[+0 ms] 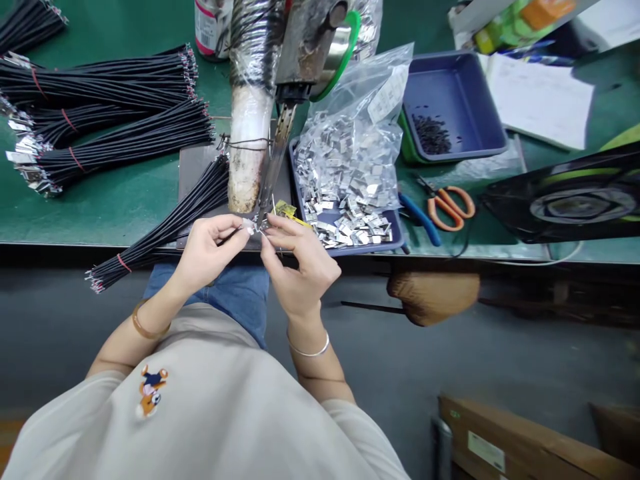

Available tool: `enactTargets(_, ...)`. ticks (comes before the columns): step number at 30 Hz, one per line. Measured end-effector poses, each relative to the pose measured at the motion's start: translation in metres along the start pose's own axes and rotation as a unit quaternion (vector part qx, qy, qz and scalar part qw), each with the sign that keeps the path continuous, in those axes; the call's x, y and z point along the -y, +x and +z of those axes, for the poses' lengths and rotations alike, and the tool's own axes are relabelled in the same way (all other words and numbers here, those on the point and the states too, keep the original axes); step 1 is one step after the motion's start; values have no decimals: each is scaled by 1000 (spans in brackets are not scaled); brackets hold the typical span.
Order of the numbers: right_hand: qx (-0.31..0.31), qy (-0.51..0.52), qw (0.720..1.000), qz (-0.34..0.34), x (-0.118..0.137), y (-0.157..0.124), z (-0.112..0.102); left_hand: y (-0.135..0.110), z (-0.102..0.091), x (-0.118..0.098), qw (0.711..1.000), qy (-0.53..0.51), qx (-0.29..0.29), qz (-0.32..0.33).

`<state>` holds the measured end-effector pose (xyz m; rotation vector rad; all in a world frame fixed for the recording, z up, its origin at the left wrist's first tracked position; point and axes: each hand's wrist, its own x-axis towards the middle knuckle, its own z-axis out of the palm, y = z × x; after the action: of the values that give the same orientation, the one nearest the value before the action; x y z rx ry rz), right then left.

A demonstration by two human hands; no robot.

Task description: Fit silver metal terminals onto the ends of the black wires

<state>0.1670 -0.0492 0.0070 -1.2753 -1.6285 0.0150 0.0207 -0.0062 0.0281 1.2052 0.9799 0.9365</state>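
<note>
My left hand point(207, 250) pinches the end of a thin black cable point(231, 235) at the table's front edge. My right hand point(295, 260) is closed in a pinch right beside it, its fingertips meeting the left hand's on a tiny silver metal piece point(256, 227). Both hands sit just below the tip of a plastic-wrapped tool point(250, 133) mounted on the bench. A blue tray point(397, 233) of small silver metal clips lies right of my right hand. A bundle of black cables point(165, 227) lies left of my left hand.
Tied bundles of black cables point(115, 107) cover the green table's left. A clear bag of metal clips point(355, 127) rests on the tray. A dark blue tray point(455, 100), orange-handled pliers point(447, 203), blue-handled pliers point(420, 217), papers point(540, 100) and a cardboard box point(525, 440) lie to the right.
</note>
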Motion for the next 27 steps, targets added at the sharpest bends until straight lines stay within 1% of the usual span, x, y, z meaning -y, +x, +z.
enactTargets(5, 14, -9, 1000, -9, -1, -3, -3, 0, 0, 3, 1000, 1, 7, -28)
enactTargets(12, 23, -18, 1000, 8, -2, -4, -2, 0, 1, 7, 999, 16, -4, -29)
enactTargets(13, 26, -10, 999, 15, -3, -4, -3, -1, 1, 8, 999, 20, -3, -26)
enactTargets(15, 30, 16, 998, 54, -4, -5, -5, -3, 1, 10, 999, 31, 5, -20)
enactTargets(16, 15, 29, 996, 78, -4, -5, -7, -5, 1, 10, 999, 39, 13, -16)
enactTargets(17, -21, 35, 995, 96, -4, -5, -10, -8, 1, 10, 998, 50, 25, -15)
enactTargets(18, -78, 31, 991, 102, -4, -4, -14, -11, 1, 10, 997, 60, 39, -19)
enactTargets(19, -156, 18, 983, 91, -3, -2, -18, -13, 0, 10, 996, 66, 49, -26)
enactTargets(20, -236, -2, 969, 71, -3, 0, -24, -16, 0, 9, 996, 64, 51, -34)
enactTargets(21, -296, -25, 954, 52, -2, 3, -29, -18, -1, 8, 997, 53, 43, -41)
enactTargets(22, -324, -43, 944, 43, -2, 5, -36, -19, -2, 7, 998, 35, 25, -42)
enactTargets(23, -309, -53, 948, 57, -4, 8, -42, -19, -3, 6, 999, 12, 1, -35)
enactTargets(24, -261, -56, 960, 86, -7, 10, -48, -19, -5, 5, 999, -13, -25, -22)
enactTargets(25, -192, -53, 972, 126, -12, 11, -53, -17, -7, 3, 998, -38, -45, -10)
enactTargets(26, -117, -51, 978, 166, -20, 13, -56, -15, -9, 2, 996, -61, -57, 0)
enactTargets(27, -52, -59, 977, 196, -30, 14, -59, -13, -12, 0, 994, -85, -62, 7)
